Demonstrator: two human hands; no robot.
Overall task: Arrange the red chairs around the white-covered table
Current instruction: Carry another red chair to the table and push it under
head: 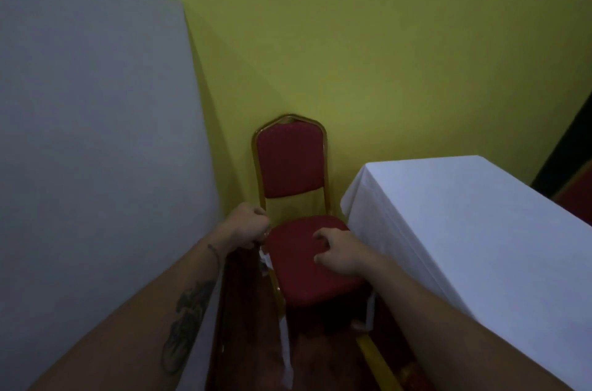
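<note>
A red chair (290, 163) with a gold metal frame stands against the yellow wall, its seat facing me. The white-covered table (474, 224) stands just right of it, its corner close to the seat. My left hand (248, 225) is closed around the frame at the seat's back left corner. Over the middle of the seat cushion is my right hand (341, 251), fingers curled and resting on the red fabric, gripping nothing that I can see.
A large pale grey panel (93, 140) fills the left side, close beside the chair. White straps (286, 355) hang from the seat to the dark red floor. A yellow bar (378, 361) lies on the floor below the table edge.
</note>
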